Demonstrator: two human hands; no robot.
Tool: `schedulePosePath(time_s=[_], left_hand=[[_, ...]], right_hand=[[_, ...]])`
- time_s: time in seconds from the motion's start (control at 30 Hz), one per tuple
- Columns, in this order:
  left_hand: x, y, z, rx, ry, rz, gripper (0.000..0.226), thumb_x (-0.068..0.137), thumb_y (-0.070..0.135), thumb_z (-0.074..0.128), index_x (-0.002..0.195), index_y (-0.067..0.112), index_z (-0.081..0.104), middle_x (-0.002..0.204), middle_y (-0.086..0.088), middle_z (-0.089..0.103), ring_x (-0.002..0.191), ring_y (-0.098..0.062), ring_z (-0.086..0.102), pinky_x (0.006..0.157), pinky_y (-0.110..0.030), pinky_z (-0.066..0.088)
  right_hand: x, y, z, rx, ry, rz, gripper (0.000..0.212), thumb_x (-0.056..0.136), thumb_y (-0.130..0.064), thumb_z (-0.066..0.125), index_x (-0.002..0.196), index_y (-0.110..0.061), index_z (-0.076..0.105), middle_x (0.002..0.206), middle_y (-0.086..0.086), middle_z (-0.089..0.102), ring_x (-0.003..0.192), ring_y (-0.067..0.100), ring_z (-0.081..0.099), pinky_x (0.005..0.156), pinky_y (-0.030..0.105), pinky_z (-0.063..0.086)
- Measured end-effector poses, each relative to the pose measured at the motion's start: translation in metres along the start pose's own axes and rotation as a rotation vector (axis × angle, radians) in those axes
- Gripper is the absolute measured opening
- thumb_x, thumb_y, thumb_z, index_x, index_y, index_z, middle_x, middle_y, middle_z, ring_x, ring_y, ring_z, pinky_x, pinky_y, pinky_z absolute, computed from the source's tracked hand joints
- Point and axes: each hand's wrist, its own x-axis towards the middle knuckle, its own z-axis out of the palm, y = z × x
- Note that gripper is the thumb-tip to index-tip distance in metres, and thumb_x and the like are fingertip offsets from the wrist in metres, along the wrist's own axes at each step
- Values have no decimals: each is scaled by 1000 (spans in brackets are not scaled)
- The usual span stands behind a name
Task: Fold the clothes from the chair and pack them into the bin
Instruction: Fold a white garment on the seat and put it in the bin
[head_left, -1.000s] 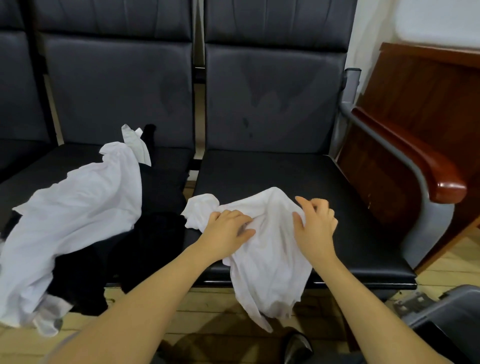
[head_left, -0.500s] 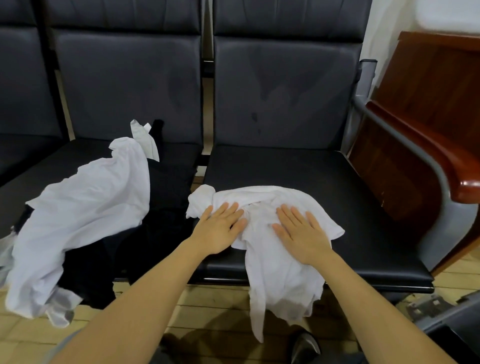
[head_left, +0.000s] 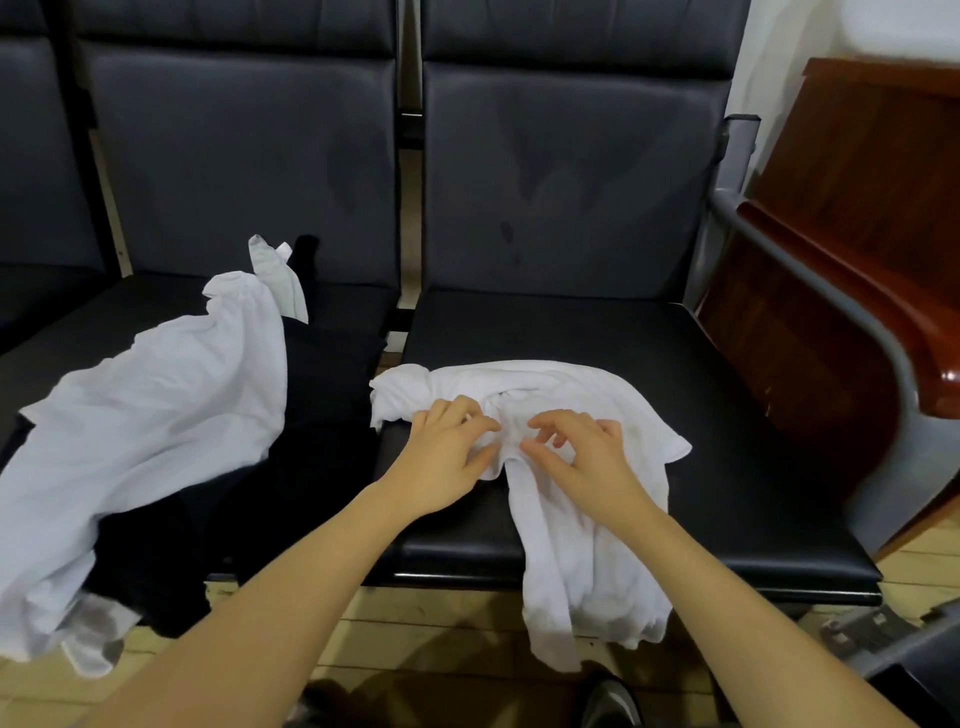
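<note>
Crumpled white cotton garment is lying on the right black padded chair seat, its lower part hanging off the front edge. Left hand and right hand are resting on it, fingers loosely curled; can't tell if either is pinching fabric.

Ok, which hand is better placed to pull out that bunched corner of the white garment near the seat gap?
Probably the left hand. It rests on the white garment right beside the bunched corner, while the right hand sits farther away, toward the middle.
</note>
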Motion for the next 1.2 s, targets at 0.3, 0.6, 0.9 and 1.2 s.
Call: schedulePosePath(time_s=[0.3, 0.6, 0.9, 1.2], left_hand=[[-34, -5, -8, 7, -142, -42, 41, 94, 39, 52, 132, 23, 52, 133, 7, 50, 120, -14, 44, 96, -29, 32], [-27, -5, 1, -59, 20, -83, 27, 91, 33, 60, 111, 19, 69, 109, 2, 63, 105, -18, 53, 88, -36, 43], [-11, 3, -31, -234, 87, -133, 27, 99, 21, 46, 100, 5, 68, 97, -6, 68, 89, -19, 61, 85, -34, 48], [-4, 18, -62, -379, 281, -225, 19, 96, 21, 53, 102, 12, 68, 99, -2, 63, 89, -14, 59, 74, -12, 42]], right_hand=[[-12, -30, 8, 189, -30, 177, 25, 96, -23, 53, 120, -22, 59, 86, -19, 53, 82, -1, 47, 97, 22, 40], [-7, -21, -14, 172, 92, 137, 16, 96, -20, 54, 97, -14, 69, 95, -3, 66, 86, 5, 56, 74, 7, 38], [-7, 7, -21, -54, -109, 144, 38, 99, -41, 41, 130, -24, 55, 136, -4, 50, 126, 16, 44, 107, 33, 28], [-17, -7, -4, -67, -360, 342, 60, 102, -44, 18, 152, -14, 2, 160, 2, 3, 147, 17, 3, 116, 29, 1]])
